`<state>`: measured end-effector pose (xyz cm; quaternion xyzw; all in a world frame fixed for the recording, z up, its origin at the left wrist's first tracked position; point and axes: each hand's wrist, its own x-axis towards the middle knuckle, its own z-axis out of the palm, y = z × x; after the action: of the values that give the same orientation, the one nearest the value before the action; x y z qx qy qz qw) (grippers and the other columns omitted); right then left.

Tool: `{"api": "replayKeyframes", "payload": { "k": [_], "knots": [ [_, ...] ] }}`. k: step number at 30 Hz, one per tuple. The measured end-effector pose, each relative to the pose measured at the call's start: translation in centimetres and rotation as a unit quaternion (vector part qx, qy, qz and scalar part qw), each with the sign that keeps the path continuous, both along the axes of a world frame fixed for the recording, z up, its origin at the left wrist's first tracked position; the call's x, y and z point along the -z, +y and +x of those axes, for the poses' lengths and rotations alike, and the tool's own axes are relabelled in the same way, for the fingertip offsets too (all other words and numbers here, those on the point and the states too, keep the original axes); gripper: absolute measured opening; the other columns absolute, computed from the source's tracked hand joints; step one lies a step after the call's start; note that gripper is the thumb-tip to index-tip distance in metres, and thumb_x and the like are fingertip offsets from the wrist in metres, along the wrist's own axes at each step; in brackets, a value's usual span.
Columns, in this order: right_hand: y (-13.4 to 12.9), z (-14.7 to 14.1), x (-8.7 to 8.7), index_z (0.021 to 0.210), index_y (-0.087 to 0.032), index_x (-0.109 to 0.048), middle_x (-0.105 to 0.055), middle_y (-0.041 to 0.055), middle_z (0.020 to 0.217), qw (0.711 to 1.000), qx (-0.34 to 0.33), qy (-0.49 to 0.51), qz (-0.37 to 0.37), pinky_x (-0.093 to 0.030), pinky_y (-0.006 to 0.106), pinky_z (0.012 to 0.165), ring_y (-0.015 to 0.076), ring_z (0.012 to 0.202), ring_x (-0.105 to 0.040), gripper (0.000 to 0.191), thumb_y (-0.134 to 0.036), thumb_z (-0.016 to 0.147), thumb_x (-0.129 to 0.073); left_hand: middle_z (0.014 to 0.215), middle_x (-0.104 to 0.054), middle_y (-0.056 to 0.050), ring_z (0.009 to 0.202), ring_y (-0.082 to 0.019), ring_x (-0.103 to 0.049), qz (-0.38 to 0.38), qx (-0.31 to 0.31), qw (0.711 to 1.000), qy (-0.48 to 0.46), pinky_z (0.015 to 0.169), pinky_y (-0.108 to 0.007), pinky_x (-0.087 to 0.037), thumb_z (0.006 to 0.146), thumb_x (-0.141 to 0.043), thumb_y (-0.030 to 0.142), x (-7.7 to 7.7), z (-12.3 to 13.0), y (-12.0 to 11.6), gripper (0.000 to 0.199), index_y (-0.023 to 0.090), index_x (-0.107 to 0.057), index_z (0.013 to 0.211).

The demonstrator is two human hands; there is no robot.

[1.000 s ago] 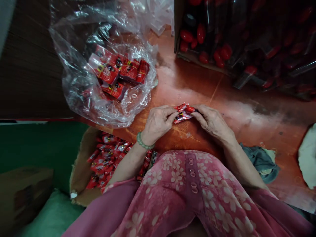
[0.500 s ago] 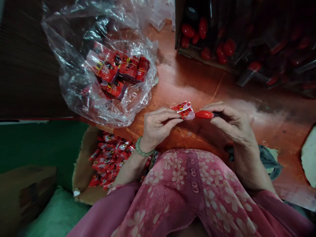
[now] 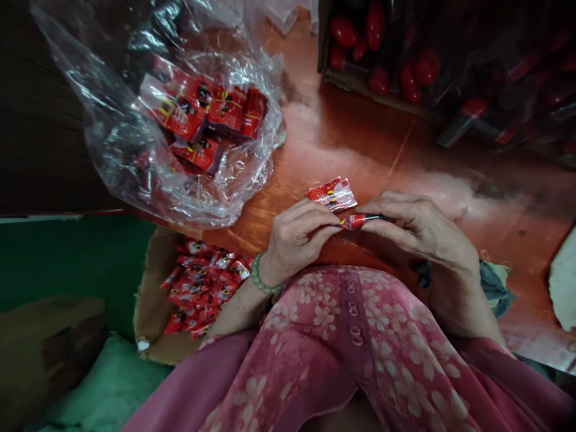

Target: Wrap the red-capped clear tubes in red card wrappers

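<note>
Your riskiest spot is the small red foil sachet (image 3: pixel 332 195). It sits on top of your left grip (image 3: pixel 297 240), and from this view you cannot tell whether any finger is pinching it. If that hand tilts or opens, the sachet could slide off onto the red surface (image 3: pixel 360 150). The red-tipped stick (image 3: pixel 357 221) is the second worry. Your right grip (image 3: pixel 418 234) has it pinched by the thin dark stem between thumb and forefinger, so a slight twist or a loosened thumb could swing the tip down or let the stick drop.

The stick lies level between your hands, its red tip pointing toward your left fingertips and its end touching them or very nearly so. Your left fingers are curled together, but you cannot tell whether they have hold of the stick. The sachet lies just above that meeting point, close enough for the two to catch on each other.

Behind your hands, a clear plastic bag (image 3: pixel 103 126) holds more red sachets (image 3: pixel 189 114). Down to the left, a cardboard box flap (image 3: pixel 148 312) carries a loose pile of them (image 3: pixel 198 294), and anything dropped that way could get lost among them. A box of red-tipped sticks (image 3: pixel 382 54) stands further off, at the top right.
</note>
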<state>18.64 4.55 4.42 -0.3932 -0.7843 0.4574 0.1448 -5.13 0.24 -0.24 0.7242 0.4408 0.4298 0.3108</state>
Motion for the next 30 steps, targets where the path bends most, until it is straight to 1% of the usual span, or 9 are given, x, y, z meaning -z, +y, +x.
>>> {"api": "replayKeyframes", "payload": {
  "k": [3,8,11,14,19,23,25,27,30],
  "knots": [
    [0.2,-0.2,0.1,0.118,-0.03,-0.077,-0.08,0.0046,0.105,1.0,-0.007,0.001,-0.016,-0.058,0.037,0.086,0.0224,0.093,-0.074,0.033,-0.049,0.1,-0.056,0.092,-0.08,-0.005,0.084,-0.013,-0.075,-0.037,0.01,0.999,-0.005,0.079,-0.025,-0.06,0.091,-0.072,0.024,0.2,-0.1,-0.1,0.009,0.017,-0.076,0.095],
    [0.4,-0.4,0.7,0.118,-0.029,-0.077,-0.08,0.0038,0.109,0.998,-0.003,0.053,-0.042,-0.059,0.035,0.087,0.0204,0.095,-0.075,0.03,-0.045,0.1,-0.059,0.108,-0.08,-0.01,0.096,-0.017,-0.076,-0.102,0.047,0.994,0.006,0.088,-0.028,-0.062,0.09,-0.073,0.03,0.5,-0.2,-0.3,0.027,0.015,-0.074,0.112],
    [0.3,-0.5,0.9,0.118,-0.03,-0.077,-0.079,0.0037,0.107,0.997,-0.013,0.06,-0.046,-0.058,0.034,0.087,0.0193,0.094,-0.074,0.028,-0.042,0.101,-0.058,0.109,-0.08,-0.012,0.098,-0.019,-0.077,-0.081,0.042,0.996,0.017,0.091,-0.03,-0.062,0.089,-0.074,0.032,0.4,0.2,-0.4,0.031,0.013,-0.074,0.114],
    [0.2,-0.5,0.8,0.122,-0.029,-0.075,-0.078,0.005,0.107,0.999,-0.025,0.015,-0.032,-0.057,0.035,0.087,0.021,0.095,-0.073,0.031,-0.043,0.102,-0.056,0.106,-0.081,-0.01,0.096,-0.017,-0.077,-0.054,0.04,0.997,0.034,0.089,-0.03,-0.062,0.093,-0.069,0.03,0.3,0.6,-0.3,0.024,0.015,-0.075,0.11],
    [0.1,-0.7,0.5,0.118,-0.026,-0.074,-0.077,0.0072,0.104,0.996,-0.043,-0.075,0.021,-0.055,0.036,0.083,0.0233,0.091,-0.072,0.039,-0.052,0.102,-0.049,0.099,-0.081,-0.008,0.087,-0.015,-0.076,-0.049,0.028,0.997,0.057,0.083,-0.027,-0.06,0.098,-0.06,0.028,0.5,1.6,-0.2,0.021,0.015,-0.075,0.103],
    [0.4,-0.7,0.1,0.109,-0.021,-0.073,-0.076,0.0088,0.094,0.993,-0.043,-0.106,0.041,-0.053,0.036,0.075,0.0239,0.082,-0.07,0.05,-0.06,0.102,-0.042,0.096,-0.08,-0.01,0.088,-0.017,-0.074,0.015,-0.005,0.996,0.091,0.082,-0.031,-0.059,0.099,-0.055,0.024,0.7,2.6,-0.3,0.022,0.012,-0.073,0.104],
    [0.6,-0.7,-0.2,0.104,-0.019,-0.072,-0.075,0.0089,0.089,0.994,-0.045,-0.092,0.027,-0.051,0.035,0.073,0.0231,0.078,-0.068,0.053,-0.062,0.102,-0.041,0.096,-0.079,-0.009,0.087,-0.018,-0.074,0.041,-0.011,0.995,0.094,0.082,-0.032,-0.059,0.099,-0.055,0.023,0.7,2.8,-0.2,0.022,0.011,-0.072,0.105],
    [0.8,-0.7,-0.3,0.105,-0.018,-0.071,-0.075,0.0081,0.09,0.996,-0.044,-0.072,-0.008,-0.05,0.033,0.072,0.0218,0.076,-0.068,0.05,-0.061,0.1,-0.047,0.095,-0.08,-0.009,0.085,-0.017,-0.074,0.051,-0.01,0.996,0.078,0.081,-0.03,-0.059,0.098,-0.059,0.025,0.6,2.6,0.0,0.02,0.011,-0.072,0.104],
    [0.7,-0.6,0.0,0.11,-0.017,-0.071,-0.076,0.0064,0.094,0.997,-0.024,-0.026,-0.067,-0.05,0.031,0.074,0.0204,0.078,-0.068,0.045,-0.057,0.096,-0.059,0.1,-0.081,-0.01,0.087,-0.016,-0.076,0.023,-0.014,0.999,0.029,0.082,-0.027,-0.059,0.093,-0.068,0.032,0.4,1.9,0.3,0.025,0.012,-0.073,0.107]
  ]
}}
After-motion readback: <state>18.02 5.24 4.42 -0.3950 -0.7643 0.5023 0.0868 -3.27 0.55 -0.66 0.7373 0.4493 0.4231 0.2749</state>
